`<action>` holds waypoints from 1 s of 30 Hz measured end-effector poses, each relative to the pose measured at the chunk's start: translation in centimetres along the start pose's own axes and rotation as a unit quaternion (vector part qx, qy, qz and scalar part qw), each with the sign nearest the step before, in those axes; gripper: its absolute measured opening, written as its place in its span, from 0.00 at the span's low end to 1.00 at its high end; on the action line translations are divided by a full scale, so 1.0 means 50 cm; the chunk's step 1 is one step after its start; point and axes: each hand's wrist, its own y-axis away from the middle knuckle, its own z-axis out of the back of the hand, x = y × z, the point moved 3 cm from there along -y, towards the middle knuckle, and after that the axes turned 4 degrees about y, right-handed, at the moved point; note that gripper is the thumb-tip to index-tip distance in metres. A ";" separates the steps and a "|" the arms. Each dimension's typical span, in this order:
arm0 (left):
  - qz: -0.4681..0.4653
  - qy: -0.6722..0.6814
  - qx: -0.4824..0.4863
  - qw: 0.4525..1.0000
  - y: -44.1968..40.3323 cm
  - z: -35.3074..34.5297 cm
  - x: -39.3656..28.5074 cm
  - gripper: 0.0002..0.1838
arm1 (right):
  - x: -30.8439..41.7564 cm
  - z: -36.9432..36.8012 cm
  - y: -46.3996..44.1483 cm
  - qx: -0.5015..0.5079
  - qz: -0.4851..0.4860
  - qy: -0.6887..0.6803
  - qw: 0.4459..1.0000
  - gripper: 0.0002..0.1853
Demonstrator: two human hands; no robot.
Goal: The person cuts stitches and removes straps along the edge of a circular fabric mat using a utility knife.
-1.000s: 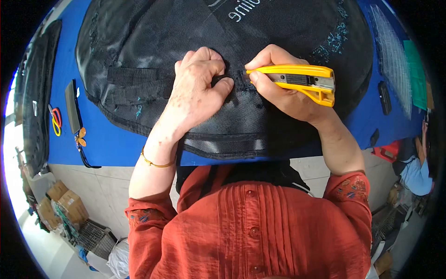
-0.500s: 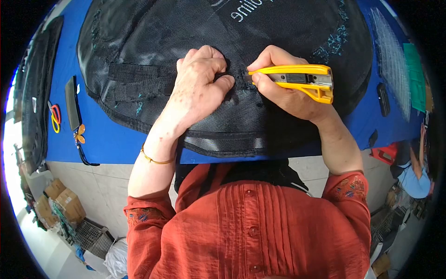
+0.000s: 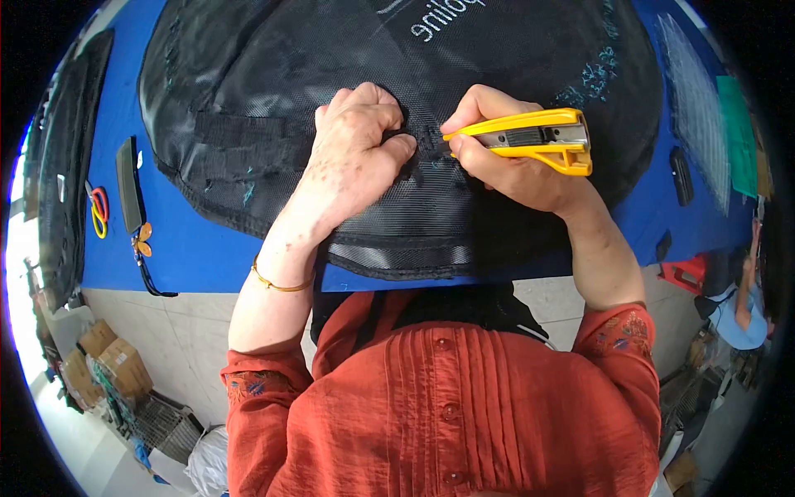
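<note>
A large round piece of black mesh fabric [image 3: 397, 215] with light lettering lies on the blue table [image 3: 207, 257]. My left hand [image 3: 356, 149] presses on it with curled fingers; whether it pinches any of the cloth is hidden. To its right, my right hand [image 3: 513, 161] grips a yellow utility knife [image 3: 530, 139] near its front end, close to a black strap seam. The blade tip is hidden by the fingers. Teal thread bits [image 3: 598, 74] lie on the fabric at the upper right, with a few more at the left.
On the table's left are scissors [image 3: 99, 211] with red and yellow handles and a dark phone-like object [image 3: 129, 186] with a strap. A black item [image 3: 681, 176], clear sheets [image 3: 696, 108] and a green piece [image 3: 737, 137] lie right. Another person [image 3: 739, 319] appears at far right.
My right hand and the knife have tilted and shifted slightly up and left, with the knife's rear end raised. My left hand stays in place. The person at far right has moved a little.
</note>
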 end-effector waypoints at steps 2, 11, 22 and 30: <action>-0.002 0.001 -0.003 1.000 0.000 0.000 0.001 0.06 | -0.002 0.001 -0.001 0.007 0.059 0.019 0.998 0.03; -0.044 -0.011 -0.036 0.998 0.002 -0.003 0.003 0.09 | -0.006 0.005 0.003 0.021 0.017 -0.064 0.998 0.03; -0.032 0.002 -0.021 0.999 0.002 -0.005 0.005 0.10 | -0.011 -0.007 -0.001 -0.059 0.033 -0.026 0.997 0.06; -0.045 -0.011 -0.022 0.999 0.005 -0.005 0.001 0.08 | 0.005 -0.008 0.005 -0.028 -0.009 -0.026 0.999 0.09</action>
